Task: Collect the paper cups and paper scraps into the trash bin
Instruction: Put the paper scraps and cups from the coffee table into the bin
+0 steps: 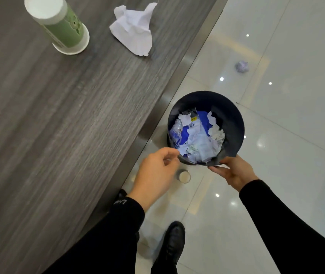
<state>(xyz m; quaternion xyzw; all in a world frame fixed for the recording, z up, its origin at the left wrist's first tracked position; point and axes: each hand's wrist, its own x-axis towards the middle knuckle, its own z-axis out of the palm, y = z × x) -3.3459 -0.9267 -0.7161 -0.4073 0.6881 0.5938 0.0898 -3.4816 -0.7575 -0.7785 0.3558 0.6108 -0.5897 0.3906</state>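
A: Bin?
B: Trash bin, scraps inside. Right hand grips its near rim. Left hand is just beside the rim, fingers loosely curled, empty.
A: Rest?
B: Green paper cup and crumpled paper sit on the surface, well beyond the left hand. Small cup on the floor between the hands.
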